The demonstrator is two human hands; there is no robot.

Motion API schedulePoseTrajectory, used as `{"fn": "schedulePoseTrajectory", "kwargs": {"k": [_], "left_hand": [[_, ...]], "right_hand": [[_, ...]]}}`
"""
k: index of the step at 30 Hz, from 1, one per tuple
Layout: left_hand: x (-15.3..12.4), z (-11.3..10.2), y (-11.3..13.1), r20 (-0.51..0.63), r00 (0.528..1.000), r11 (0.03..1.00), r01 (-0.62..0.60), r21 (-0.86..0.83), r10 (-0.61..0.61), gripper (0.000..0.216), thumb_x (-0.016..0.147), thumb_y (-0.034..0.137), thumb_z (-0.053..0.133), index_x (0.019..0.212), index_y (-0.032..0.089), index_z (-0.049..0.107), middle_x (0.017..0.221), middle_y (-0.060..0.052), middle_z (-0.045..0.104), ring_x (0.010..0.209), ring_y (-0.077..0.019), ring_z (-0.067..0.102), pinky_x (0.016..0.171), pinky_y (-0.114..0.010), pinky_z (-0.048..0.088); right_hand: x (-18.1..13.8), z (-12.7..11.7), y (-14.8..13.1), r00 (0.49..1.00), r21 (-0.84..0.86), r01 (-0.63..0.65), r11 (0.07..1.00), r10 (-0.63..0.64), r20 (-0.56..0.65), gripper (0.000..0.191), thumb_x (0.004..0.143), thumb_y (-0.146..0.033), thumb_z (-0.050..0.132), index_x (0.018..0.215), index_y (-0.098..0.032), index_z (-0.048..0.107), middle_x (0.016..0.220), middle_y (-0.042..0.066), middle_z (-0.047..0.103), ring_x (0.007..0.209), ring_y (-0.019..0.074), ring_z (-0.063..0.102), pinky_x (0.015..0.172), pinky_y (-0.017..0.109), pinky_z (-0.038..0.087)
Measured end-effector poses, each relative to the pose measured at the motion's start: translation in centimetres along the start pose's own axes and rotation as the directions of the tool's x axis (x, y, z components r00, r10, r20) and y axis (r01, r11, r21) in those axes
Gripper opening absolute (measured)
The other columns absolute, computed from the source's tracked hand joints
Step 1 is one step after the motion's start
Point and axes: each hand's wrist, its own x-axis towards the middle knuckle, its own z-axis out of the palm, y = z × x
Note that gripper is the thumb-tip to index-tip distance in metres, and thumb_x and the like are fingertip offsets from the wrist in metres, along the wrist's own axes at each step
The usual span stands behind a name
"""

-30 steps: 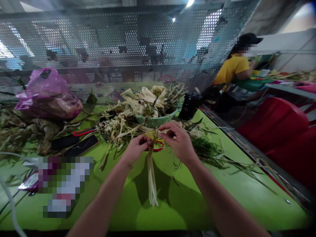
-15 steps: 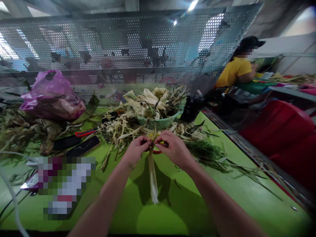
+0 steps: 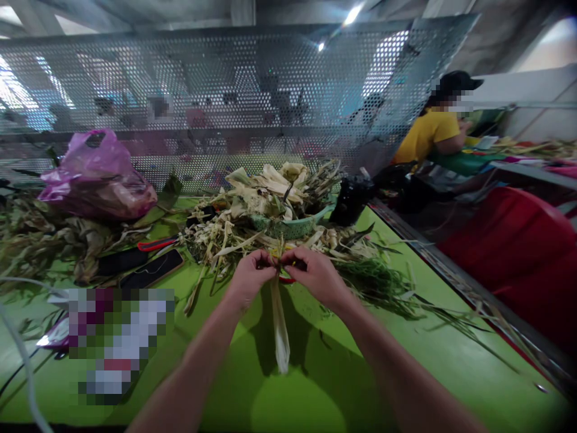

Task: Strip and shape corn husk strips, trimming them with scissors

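Observation:
My left hand (image 3: 249, 278) and my right hand (image 3: 315, 275) meet above the green table (image 3: 406, 355), both pinched on the top of a pale leaf strip (image 3: 279, 319). The strip hangs down toward me, its tip touching the table. Behind my fingers a red-handled tool (image 3: 286, 278) peeks out. Just beyond lies a heap of pale and green leaves (image 3: 265, 198) spilling over a green basket (image 3: 293, 226).
Two dark phones (image 3: 151, 269) and a red-handled cutter (image 3: 155, 243) lie to the left, past them a pink plastic bag (image 3: 97, 177) on dry leaves. A perforated metal screen (image 3: 225, 90) backs the table. A person in a yellow shirt (image 3: 428, 132) works at right, beside red chairs (image 3: 505, 234).
My right hand has closed in on the strip's top and now pinches it beside the left hand. The strip hangs a little nearer to me.

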Motion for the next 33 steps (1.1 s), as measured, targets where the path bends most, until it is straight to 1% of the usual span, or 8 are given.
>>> {"fn": "schedulePoseTrajectory", "kwargs": {"k": [2, 5, 8, 15, 20, 26, 28, 33], "left_hand": [[0.1, 0.0, -0.2, -0.002, 0.999, 0.998, -0.046, 0.051, 0.046, 0.013, 0.059, 0.011, 0.063, 0.07, 0.015, 0.058, 0.065, 0.003, 0.056, 0.062, -0.0096, 0.05, 0.063, -0.022, 0.04], [0.1, 0.2, -0.4, -0.008, 0.992, 0.979, -0.12, 0.166, 0.123, 0.013, 0.061, 0.009, 0.059, 0.072, 0.016, 0.057, 0.065, 0.003, 0.055, 0.061, -0.01, 0.05, 0.062, -0.022, 0.039], [0.0, 0.5, -0.4, -0.026, 0.98, 0.939, -0.181, 0.292, 0.197, 0.013, 0.062, 0.008, 0.056, 0.072, 0.016, 0.057, 0.066, 0.003, 0.057, 0.063, -0.011, 0.051, 0.063, -0.023, 0.04], [-0.4, 1.0, -0.5, -0.071, 0.944, 0.825, -0.242, 0.512, 0.321, 0.015, 0.067, 0.007, 0.05, 0.074, 0.017, 0.06, 0.073, 0.0, 0.06, 0.068, -0.0127, 0.052, 0.065, -0.024, 0.039], [-0.3, 0.8, -0.7, -0.071, 0.931, 0.814, -0.275, 0.512, 0.359, 0.016, 0.07, 0.007, 0.05, 0.077, 0.017, 0.059, 0.075, 0.0, 0.059, 0.07, -0.0132, 0.052, 0.067, -0.024, 0.039], [-0.1, 0.7, -1.2, -0.054, 0.927, 0.852, -0.317, 0.417, 0.372, 0.019, 0.072, 0.005, 0.051, 0.081, 0.018, 0.061, 0.081, -0.002, 0.059, 0.077, -0.0143, 0.055, 0.072, -0.026, 0.043], [-0.1, 0.6, -1.2, -0.058, 0.922, 0.849, -0.326, 0.416, 0.382, 0.019, 0.072, 0.004, 0.052, 0.08, 0.018, 0.062, 0.083, -0.002, 0.059, 0.079, -0.0145, 0.055, 0.073, -0.026, 0.044], [-0.1, 0.6, -0.9, -0.051, 0.913, 0.834, -0.345, 0.43, 0.404, 0.014, 0.073, 0.007, 0.057, 0.078, 0.017, 0.064, 0.082, -0.003, 0.058, 0.079, -0.0148, 0.056, 0.073, -0.026, 0.044]], "right_hand": [[0.0, 0.3, 0.0, 1.0, -0.026, -0.028, 0.999, 0.029, 0.007, 0.009, 0.076, -0.017, 0.058, 0.082, -0.019, 0.065, 0.074, 0.001, 0.066, 0.066, 0.015, 0.058, 0.062, 0.024, 0.04], [-0.1, 0.5, -0.3, 0.998, -0.128, -0.053, 0.99, 0.049, -0.035, 0.004, 0.074, -0.018, 0.06, 0.075, -0.019, 0.064, 0.066, 0.0, 0.064, 0.06, 0.0141, 0.055, 0.059, 0.024, 0.037], [-0.1, 0.6, -0.4, 0.997, -0.203, -0.062, 0.977, 0.051, -0.06, 0.006, 0.073, -0.015, 0.058, 0.071, -0.019, 0.062, 0.063, -0.001, 0.062, 0.058, 0.0136, 0.053, 0.058, 0.024, 0.034], [0.0, 0.9, 0.0, 0.998, -0.151, -0.039, 0.988, 0.032, -0.051, 0.005, 0.074, -0.015, 0.056, 0.072, -0.018, 0.059, 0.065, -0.001, 0.061, 0.06, 0.0134, 0.053, 0.057, 0.023, 0.035], [0.0, 0.8, 0.2, 0.997, -0.038, -0.014, 0.999, 0.011, -0.082, 0.005, 0.077, -0.016, 0.054, 0.079, -0.019, 0.057, 0.068, -0.002, 0.059, 0.061, 0.0131, 0.054, 0.058, 0.023, 0.041], [0.0, 1.0, 0.7, 0.998, 0.131, -0.044, 0.99, 0.049, -0.038, 0.024, 0.075, -0.012, 0.05, 0.094, -0.021, 0.062, 0.073, -0.001, 0.061, 0.062, 0.0132, 0.057, 0.057, 0.023, 0.048], [0.0, 1.0, 0.8, 0.998, 0.157, -0.059, 0.986, 0.062, -0.019, 0.024, 0.074, -0.012, 0.05, 0.092, -0.02, 0.064, 0.072, -0.001, 0.061, 0.062, 0.0133, 0.057, 0.057, 0.023, 0.048], [0.3, 0.8, 0.9, 0.995, 0.193, -0.099, 0.976, 0.098, 0.014, 0.013, 0.073, -0.014, 0.053, 0.078, -0.017, 0.064, 0.065, -0.001, 0.061, 0.058, 0.0126, 0.056, 0.055, 0.023, 0.047]]}}
